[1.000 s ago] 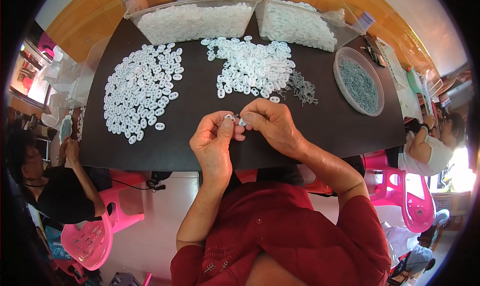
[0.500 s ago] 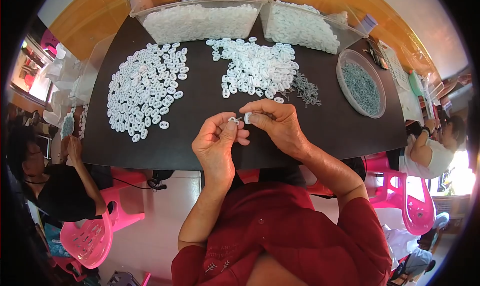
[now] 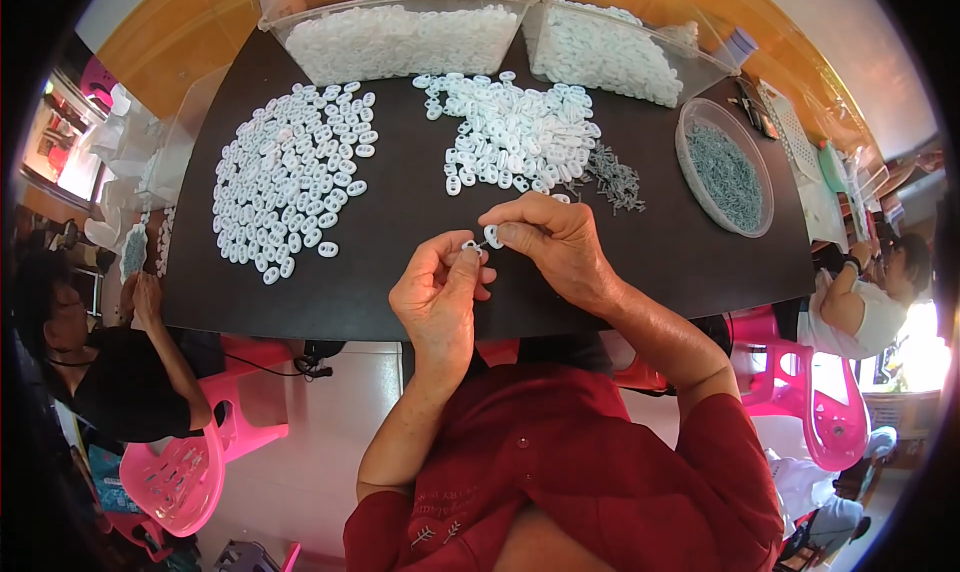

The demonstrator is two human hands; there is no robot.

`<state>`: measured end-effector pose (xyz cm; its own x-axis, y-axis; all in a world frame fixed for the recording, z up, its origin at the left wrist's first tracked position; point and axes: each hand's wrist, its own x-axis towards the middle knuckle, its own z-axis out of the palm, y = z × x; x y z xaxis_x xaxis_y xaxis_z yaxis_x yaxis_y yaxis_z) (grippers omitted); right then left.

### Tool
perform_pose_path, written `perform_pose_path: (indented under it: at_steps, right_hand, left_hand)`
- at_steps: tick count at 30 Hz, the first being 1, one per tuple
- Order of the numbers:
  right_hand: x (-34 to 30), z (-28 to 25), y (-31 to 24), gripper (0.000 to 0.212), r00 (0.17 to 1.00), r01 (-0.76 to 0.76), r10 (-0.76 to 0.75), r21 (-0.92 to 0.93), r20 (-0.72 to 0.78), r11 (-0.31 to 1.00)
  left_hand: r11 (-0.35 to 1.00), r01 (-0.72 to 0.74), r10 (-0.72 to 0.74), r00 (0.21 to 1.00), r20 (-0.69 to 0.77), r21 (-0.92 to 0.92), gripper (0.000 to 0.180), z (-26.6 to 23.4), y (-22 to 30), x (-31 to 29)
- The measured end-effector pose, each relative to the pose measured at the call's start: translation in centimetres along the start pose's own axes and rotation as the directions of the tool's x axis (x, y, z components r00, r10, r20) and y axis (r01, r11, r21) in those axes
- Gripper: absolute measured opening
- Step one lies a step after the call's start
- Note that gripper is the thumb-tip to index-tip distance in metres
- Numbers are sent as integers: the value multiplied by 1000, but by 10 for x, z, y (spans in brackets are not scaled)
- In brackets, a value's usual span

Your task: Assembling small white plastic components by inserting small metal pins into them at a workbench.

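Partly in right hand [image 3: 556, 247], white piece [image 3: 491, 236]

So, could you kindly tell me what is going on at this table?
A person in a red shirt sits at a dark table. The left hand pinches a small white piece; the right hand holds a white oval piece close by, with something thin and dark between them. Farther back lie a left spread of white pieces and a middle pile of white pieces, with loose grey screw-like bits beside the latter and a round tub of similar bits farther right.
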<state>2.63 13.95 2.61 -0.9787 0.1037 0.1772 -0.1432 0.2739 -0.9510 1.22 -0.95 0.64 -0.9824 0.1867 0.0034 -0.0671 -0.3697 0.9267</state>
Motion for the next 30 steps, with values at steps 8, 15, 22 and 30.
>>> perform_pose_path:
  at_steps: [8, 15, 22, 30]
  right_hand:
    - [0, 5, 2, 11, 1000, 3, -4, -31, -26, 1000]
    - [0, 8, 3, 13, 999, 37, -39, -68, -23, 997]
    - [-1, 11, 4, 9, 996, 79, -81, -111, -21, 991]
    - [-3, 17, 1, 8, 999, -38, 39, 29, -37, 999]
  left_hand:
    - [1000, -5, 6, 1000, -21, 23, 15, -2, -2, 0]
    - [1000, 13, -12, 999, -31, 23, 14, -2, -1, -1]
    - [999, 4, -3, 1000, -28, 39, 13, 0, -2, -2]
    - [999, -10, 10, 1000, 6, -42, 14, -2, -6, 0]
